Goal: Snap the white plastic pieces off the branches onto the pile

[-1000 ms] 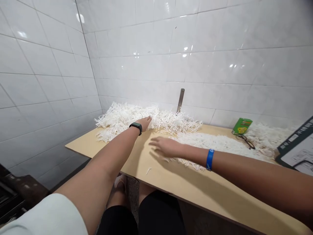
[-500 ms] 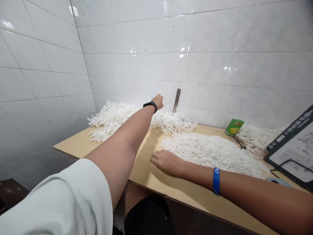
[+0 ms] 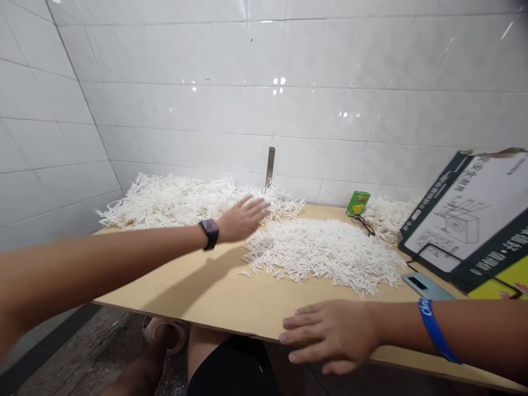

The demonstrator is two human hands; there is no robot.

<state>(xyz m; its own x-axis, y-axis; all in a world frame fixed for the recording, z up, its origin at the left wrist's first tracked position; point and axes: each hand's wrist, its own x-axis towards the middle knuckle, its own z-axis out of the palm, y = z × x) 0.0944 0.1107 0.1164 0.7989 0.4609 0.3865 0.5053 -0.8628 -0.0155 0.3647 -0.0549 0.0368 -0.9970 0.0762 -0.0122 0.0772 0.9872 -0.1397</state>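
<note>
My left hand (image 3: 242,220), with a black watch on the wrist, hovers over the tabletop with its fingers stretched out and nothing in it. Just beyond it lies a tangled heap of long white thin strands (image 3: 181,201) along the wall. To its right, a flatter pile of short white thin pieces (image 3: 322,250) spreads over the table; what they are made of I cannot tell. My right hand (image 3: 330,335), below a blue wristband (image 3: 437,330), is spread palm down at the table's front edge, its fingers apart and holding nothing.
On the wooden table (image 3: 198,297) stand a small green box (image 3: 358,203), black cables (image 3: 363,224) and another white heap (image 3: 388,217). A grey phone (image 3: 427,287) lies by a leaning printed carton (image 3: 457,220). A metal strip (image 3: 269,165) stands against the tiled wall (image 3: 313,110).
My left hand has come back from the wall, down towards me, and its fingers have spread. My right hand has moved nearer to the front edge and opened out. The view has turned right.
</note>
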